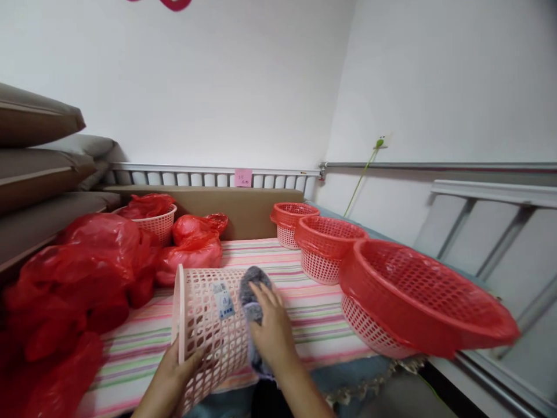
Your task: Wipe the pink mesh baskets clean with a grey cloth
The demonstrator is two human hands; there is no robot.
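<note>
A pale pink plastic basket (206,331) lies tipped on its side, its rim facing left and its base facing right. My left hand (176,368) grips the rim side near the bottom, thumb on the lattice wall. My right hand (272,325) presses a fuzzy grey cloth (256,278) with a pale purple edge flat against the basket's base. A blue and white label (224,301) sticks to the basket's wall. The inside of the basket is hidden from me.
Three red-lined baskets (334,229) stand in a row on the right. Red plastic bags (104,249) pile up at left, by another basket (163,225) holding red plastic. Stacked cushions (39,162) rise at far left. A striped sheet (322,313) covers the surface; a white railing (195,169) runs behind.
</note>
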